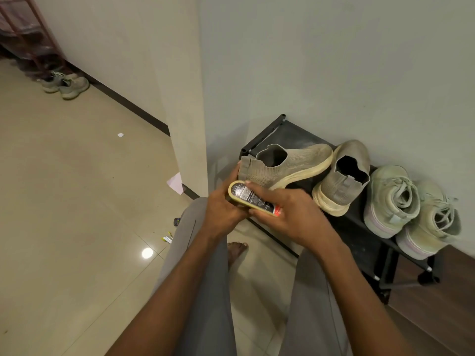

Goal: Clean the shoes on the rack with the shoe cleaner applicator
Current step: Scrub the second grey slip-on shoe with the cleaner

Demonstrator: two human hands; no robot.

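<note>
Knit slip-on shoe (285, 163), soft upper, stiff pale sole, likely light; heel at rack (359, 222) edge, left hand (226, 201) holding it. Applicator (253, 199), rigid, glossy label: both hands grasp it; right hand (290, 214) wraps one end.

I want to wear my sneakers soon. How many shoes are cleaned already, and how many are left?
None looks finished yet. Both hands, left hand and right hand, hold the shoe cleaner applicator beside the knit slip-on shoe, which lies tipped on its side on the black rack. Its pale sole looks grubby. Its partner shoe and the two laced sneakers stand waiting, soles dingy too.
</note>
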